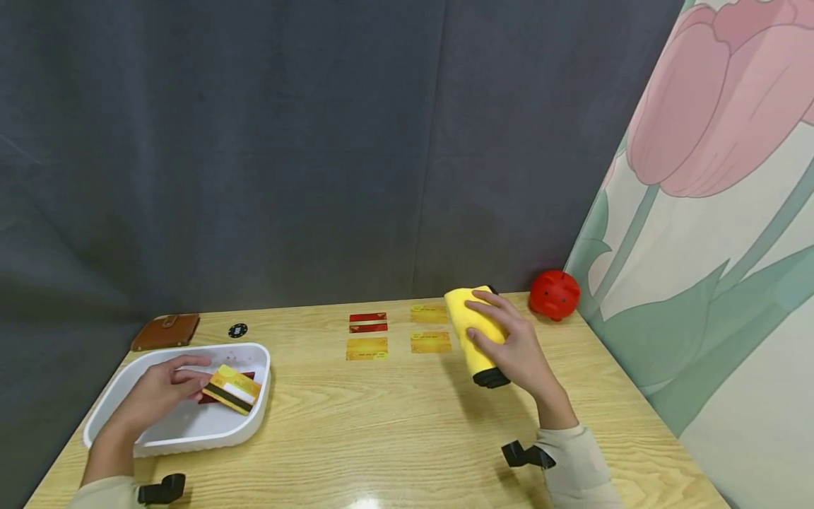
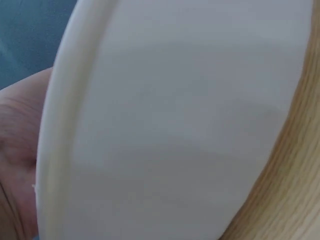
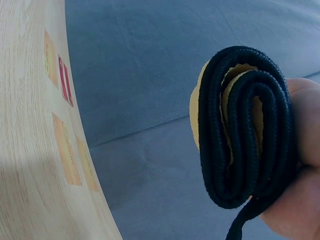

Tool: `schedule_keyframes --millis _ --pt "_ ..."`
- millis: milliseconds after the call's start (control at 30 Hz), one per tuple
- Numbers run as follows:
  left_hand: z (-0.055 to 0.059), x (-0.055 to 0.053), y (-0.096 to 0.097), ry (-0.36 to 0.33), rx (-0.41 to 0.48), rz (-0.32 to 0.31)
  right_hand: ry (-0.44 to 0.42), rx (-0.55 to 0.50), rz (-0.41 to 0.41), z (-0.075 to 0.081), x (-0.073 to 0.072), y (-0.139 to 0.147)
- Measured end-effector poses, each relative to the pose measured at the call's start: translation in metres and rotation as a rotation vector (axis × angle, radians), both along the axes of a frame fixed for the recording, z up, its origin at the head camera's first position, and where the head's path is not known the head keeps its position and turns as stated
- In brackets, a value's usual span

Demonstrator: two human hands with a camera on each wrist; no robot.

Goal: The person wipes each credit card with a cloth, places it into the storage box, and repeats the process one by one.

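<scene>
On the left, my left hand (image 1: 159, 389) reaches over the white plastic tray (image 1: 257, 424) and pinches the edge of a gold bank card (image 1: 242, 385) with a black stripe. A dark red card (image 1: 249, 375) lies partly hidden beneath it. The left wrist view shows mostly the tray's outer wall (image 2: 185, 110), which hides the fingers. On the right, my right hand (image 1: 518, 346) grips a rolled yellow towel (image 1: 467, 318) with black edging, held above the table. Its coiled black end (image 3: 245, 125) faces the right wrist camera.
Three gold cards (image 1: 367, 348) and a red card (image 1: 368, 327) lie flat on the wooden table (image 1: 356, 438). A red piggy bank (image 1: 555, 295) stands at the back right. Behind the tray are a brown leather wallet (image 1: 167, 331) and a black poker chip (image 1: 238, 330). A dark curtain (image 1: 318, 155) hangs behind.
</scene>
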State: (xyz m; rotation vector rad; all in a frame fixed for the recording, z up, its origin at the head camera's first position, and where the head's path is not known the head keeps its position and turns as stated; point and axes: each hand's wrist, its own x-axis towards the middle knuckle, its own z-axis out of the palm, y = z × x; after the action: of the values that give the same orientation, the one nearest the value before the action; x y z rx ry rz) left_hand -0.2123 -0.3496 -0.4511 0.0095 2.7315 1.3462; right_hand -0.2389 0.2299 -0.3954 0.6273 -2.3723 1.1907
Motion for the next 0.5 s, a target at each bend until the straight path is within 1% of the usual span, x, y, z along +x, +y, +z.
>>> schedule_keyframes --millis 133,333,500 --pt "0.0017 0.002 0.0024 0.016 -0.022 0.041 0.009 0.001 0.001 0.0002 0.0004 -0.0005" --pt "0.0024 0.005 0.0027 0.049 -0.026 0.079 -0.009 0.007 -0.003 0.0007 0.0006 -0.0013" --pt "-0.0008 0.006 0.0036 0.097 -0.03 0.162 -0.02 0.015 -0.008 0.0003 0.0007 -0.0014"
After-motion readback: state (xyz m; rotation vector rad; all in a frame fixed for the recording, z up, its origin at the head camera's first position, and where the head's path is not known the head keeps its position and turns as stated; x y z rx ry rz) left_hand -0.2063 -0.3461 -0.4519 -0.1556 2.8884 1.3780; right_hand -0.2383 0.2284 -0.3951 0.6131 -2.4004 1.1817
